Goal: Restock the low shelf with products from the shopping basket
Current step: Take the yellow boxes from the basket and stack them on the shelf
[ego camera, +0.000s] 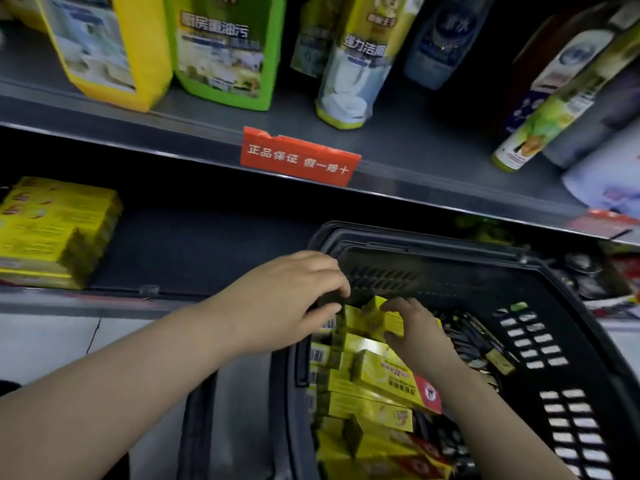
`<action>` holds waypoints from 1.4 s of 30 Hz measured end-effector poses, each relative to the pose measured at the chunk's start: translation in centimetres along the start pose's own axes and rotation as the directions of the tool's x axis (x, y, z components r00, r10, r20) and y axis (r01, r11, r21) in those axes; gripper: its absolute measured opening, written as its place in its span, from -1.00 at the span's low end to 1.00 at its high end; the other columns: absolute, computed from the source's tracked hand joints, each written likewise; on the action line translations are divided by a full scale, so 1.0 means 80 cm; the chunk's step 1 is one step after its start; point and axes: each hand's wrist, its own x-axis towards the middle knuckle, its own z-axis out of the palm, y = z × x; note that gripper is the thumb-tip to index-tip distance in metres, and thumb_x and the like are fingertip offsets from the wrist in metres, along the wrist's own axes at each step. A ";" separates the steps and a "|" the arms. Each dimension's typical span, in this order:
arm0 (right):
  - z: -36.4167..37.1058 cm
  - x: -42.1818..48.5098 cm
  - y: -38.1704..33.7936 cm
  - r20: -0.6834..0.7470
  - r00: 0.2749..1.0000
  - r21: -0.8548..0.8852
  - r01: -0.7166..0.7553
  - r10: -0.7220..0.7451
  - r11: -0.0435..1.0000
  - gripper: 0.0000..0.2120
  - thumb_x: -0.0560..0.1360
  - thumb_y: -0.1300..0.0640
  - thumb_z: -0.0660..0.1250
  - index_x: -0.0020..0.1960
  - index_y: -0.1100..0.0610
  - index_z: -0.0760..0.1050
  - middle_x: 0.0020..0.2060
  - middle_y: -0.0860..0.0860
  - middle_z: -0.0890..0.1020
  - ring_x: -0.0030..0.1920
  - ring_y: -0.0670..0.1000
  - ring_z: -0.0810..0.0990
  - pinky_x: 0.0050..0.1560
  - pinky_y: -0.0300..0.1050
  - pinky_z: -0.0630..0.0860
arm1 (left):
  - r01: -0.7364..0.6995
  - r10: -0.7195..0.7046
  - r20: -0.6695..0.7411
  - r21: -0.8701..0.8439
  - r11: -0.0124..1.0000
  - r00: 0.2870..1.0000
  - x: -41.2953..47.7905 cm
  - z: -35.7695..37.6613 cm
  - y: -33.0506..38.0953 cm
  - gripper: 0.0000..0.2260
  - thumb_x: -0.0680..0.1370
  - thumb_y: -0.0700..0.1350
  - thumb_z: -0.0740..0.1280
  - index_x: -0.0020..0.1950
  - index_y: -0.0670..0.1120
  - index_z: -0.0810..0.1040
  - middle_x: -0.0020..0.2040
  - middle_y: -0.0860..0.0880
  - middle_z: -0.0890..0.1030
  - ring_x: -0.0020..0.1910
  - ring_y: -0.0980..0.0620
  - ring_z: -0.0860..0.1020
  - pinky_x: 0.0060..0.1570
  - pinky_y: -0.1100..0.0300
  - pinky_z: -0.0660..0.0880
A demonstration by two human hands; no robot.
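Over the shopping basket, both hands are being used. The basket's near rim is being held by the left hand, whose grip is being closed round the dark edge with curled fingers. The topmost yellow box is being held by the right hand, with the fingers over its far edge and the thumb on its near side. That box is lying on the pile inside the basket and is not yet lifted clear.

On the low shelf, only one stack of matching boxes is being seen at the far left, with a long dark stretch of shelf beside it. Many more yellow boxes are being carried in the basket, beside small dark items. The restocking is being judged as started but far from done, since most of the load is not yet shelved.
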 end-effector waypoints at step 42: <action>-0.025 -0.071 0.057 0.409 0.897 0.411 -0.344 0.166 0.844 -0.66 0.37 0.09 0.49 0.09 0.08 0.49 -0.01 0.03 0.63 -0.10 -0.05 0.64 -0.16 -0.21 0.55 | 0.669 -0.506 0.526 -0.728 0.147 0.683 0.042 0.052 0.067 -0.65 0.57 -0.01 0.24 0.32 -0.10 0.46 0.25 -0.11 0.56 0.24 -0.10 0.50 0.37 -0.08 0.30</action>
